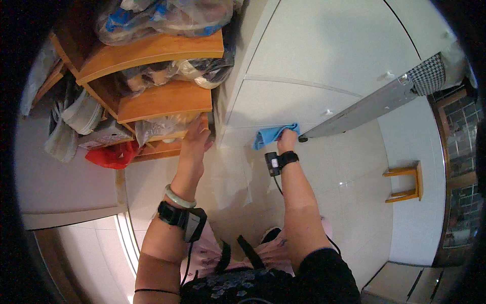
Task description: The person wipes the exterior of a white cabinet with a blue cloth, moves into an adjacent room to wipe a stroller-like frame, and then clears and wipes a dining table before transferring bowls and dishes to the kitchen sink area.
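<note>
My right hand grips a folded blue cloth. The cloth lies against the bottom part of a white cabinet, close to the tiled floor. My left hand is at the right end of the lower wooden shelves, its fingers spread over a shelf edge with nothing seen in them. Whether it bears weight there I cannot tell. Beside that hand, a clear plastic bag sits on a low shelf.
Bagged shoes fill the top shelf. A red bag hangs low at the left, below a grey box. A grey folded board leans by the cabinet, right of my right hand. A small wooden stool stands farther right.
</note>
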`<action>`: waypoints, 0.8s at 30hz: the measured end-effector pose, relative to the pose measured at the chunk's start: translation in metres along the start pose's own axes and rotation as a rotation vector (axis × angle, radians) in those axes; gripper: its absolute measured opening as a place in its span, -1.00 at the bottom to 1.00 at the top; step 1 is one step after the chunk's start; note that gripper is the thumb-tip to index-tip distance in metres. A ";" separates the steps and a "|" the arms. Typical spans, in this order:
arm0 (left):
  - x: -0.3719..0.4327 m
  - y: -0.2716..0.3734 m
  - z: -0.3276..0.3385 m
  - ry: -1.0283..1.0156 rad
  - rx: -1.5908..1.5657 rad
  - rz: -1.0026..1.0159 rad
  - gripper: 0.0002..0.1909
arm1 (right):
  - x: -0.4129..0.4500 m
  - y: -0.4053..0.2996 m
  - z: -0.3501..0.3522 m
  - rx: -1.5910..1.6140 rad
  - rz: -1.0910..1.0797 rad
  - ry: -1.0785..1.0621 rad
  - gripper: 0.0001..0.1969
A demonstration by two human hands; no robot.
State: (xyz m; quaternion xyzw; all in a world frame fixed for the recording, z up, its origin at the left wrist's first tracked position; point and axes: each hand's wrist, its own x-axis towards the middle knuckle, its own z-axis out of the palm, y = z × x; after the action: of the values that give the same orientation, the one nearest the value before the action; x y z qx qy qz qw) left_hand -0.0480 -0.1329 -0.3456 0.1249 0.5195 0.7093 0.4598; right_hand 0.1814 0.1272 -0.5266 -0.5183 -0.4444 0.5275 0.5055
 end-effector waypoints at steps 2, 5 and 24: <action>0.003 -0.003 0.003 0.019 0.067 -0.027 -0.51 | 0.041 -0.008 -0.042 0.104 0.110 0.155 -0.83; 0.009 -0.011 0.005 -0.033 0.071 -0.004 -0.52 | 0.084 -0.028 -0.106 0.196 0.123 0.264 -0.70; 0.010 -0.015 0.006 0.020 0.086 -0.010 -0.51 | -0.059 0.070 0.067 0.263 0.234 0.059 -0.73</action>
State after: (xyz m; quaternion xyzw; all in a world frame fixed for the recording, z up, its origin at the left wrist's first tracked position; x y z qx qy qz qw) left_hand -0.0414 -0.1211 -0.3589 0.1351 0.5548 0.6850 0.4525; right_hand 0.1067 0.0651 -0.5860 -0.5111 -0.2932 0.6209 0.5170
